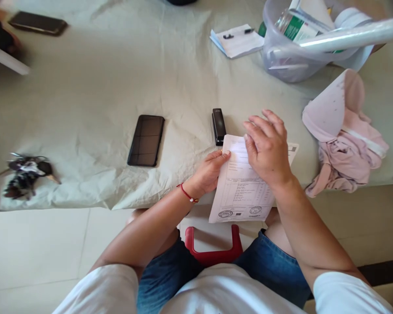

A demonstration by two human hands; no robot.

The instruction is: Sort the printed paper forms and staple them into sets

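My left hand (pixel 212 170), with a red bracelet at its wrist, pinches the left edge of a printed document (pixel 239 187) between thumb and fingers. Round stamps show near the document's lower edge, and the corner of another sheet (pixel 293 150) sticks out at its right. The pages tilt over the table's front edge. Above their upper right part is my right hand (pixel 268 148), its fingers raised and apart, with nothing visible in them. Whether its palm touches the paper is hidden. A black stapler (pixel 219 126) lies just beyond the document's top left corner.
A black phone (pixel 146 140) and a bunch of keys (pixel 29 174) lie to the left. Pink cloth (pixel 350 152) and a filled plastic tub (pixel 291 65) stand right, near a notepad (pixel 240 43). Another person's hand (pixel 15 43) is beside a second phone (pixel 37 22).
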